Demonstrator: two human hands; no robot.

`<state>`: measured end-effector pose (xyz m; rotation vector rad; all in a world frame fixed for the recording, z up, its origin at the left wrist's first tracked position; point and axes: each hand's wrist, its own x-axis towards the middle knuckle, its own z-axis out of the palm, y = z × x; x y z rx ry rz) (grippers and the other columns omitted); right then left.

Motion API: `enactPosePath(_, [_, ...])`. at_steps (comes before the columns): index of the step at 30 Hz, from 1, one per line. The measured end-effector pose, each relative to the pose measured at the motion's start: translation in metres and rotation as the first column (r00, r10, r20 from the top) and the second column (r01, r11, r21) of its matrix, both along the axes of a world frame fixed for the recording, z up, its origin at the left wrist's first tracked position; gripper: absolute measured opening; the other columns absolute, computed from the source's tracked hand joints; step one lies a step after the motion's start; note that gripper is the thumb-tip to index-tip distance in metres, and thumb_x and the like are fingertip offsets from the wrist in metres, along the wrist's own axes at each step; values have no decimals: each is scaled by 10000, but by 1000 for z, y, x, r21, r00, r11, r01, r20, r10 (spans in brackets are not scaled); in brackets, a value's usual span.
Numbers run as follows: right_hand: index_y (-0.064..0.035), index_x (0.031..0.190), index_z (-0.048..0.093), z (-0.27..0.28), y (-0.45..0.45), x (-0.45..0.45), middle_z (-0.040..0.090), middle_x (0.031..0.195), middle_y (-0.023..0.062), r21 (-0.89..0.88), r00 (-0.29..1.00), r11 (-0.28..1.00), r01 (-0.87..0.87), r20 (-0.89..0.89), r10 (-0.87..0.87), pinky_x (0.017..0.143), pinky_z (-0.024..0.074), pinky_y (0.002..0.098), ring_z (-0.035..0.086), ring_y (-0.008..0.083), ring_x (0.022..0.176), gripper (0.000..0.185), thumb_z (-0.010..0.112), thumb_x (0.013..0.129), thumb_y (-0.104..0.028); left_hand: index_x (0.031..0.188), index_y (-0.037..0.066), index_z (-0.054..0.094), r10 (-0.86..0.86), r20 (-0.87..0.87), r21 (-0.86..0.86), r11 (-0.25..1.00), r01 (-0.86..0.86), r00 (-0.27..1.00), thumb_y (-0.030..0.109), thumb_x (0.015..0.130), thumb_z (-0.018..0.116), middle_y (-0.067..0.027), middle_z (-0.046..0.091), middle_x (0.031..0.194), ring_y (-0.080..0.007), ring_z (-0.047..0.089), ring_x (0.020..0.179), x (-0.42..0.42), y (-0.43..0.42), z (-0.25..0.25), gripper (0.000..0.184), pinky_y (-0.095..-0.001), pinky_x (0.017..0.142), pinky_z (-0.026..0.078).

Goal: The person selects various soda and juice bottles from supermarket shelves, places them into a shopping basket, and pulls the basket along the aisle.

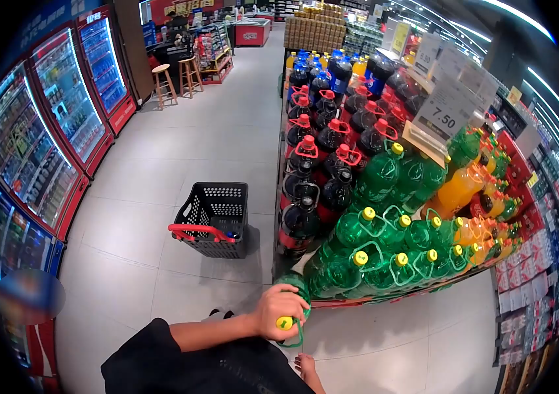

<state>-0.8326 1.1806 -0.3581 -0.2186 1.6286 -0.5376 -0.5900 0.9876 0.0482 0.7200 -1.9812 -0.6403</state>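
Note:
My left hand (281, 308) is closed around the neck of a large green soda bottle (296, 284), whose yellow cap pokes out below my fingers. A green carry loop hangs beside the cap, and my hand covers part of the bottle. Low in the view, my right hand (304, 363) shows only in part, fingers loosely apart and nothing visible in them. Just right of the held bottle stand several green soda bottles (335, 272) with yellow caps. On the floor ahead to the left is a black shopping basket (212, 246) with a red handle and a small dark item inside.
Dark cola bottles (302, 220) with red caps and orange soda bottles (458, 190) share the display. A price sign (442, 118) reading 7.50 stands above. Glass-door fridges (56, 125) line the left. Wooden stools (163, 85) and boxed goods (314, 29) are farther back.

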Motion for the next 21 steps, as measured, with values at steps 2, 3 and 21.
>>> enactPosePath(2, [-98, 1050, 576, 13, -14, 13, 622, 895, 81, -39, 998, 998, 42, 40, -40, 675, 482, 396, 612, 223, 797, 239, 561, 876, -261, 705, 132, 616, -80, -71, 103, 991, 87, 994, 120, 695, 677, 38, 675, 762, -188, 676, 926, 15, 17, 7, 63, -387, 909, 417])
enactPosePath(3, [-95, 1087, 568, -1, -22, 15, 625, 945, 95, -14, 961, 995, 101, 259, -94, 712, 495, 417, 616, 245, 841, 262, 563, 881, -257, 705, 132, 616, -53, -71, 100, 993, 60, 996, 120, 695, 677, 38, 675, 762, -188, 676, 926, 21, 26, 8, 63, -387, 909, 417])
enactPosePath(21, [-116, 1155, 666, 97, -207, 427, 645, 1182, 93, -123, -171, -189, -974, -142, 975, 929, 452, 308, 598, 184, 1047, 332, 529, 886, -255, 742, 130, 584, 2, -219, 219, 975, 47, 976, 154, 725, 658, 2, 637, 857, -185, 626, 918, 310, 162, -48, 80, -381, 914, 378])
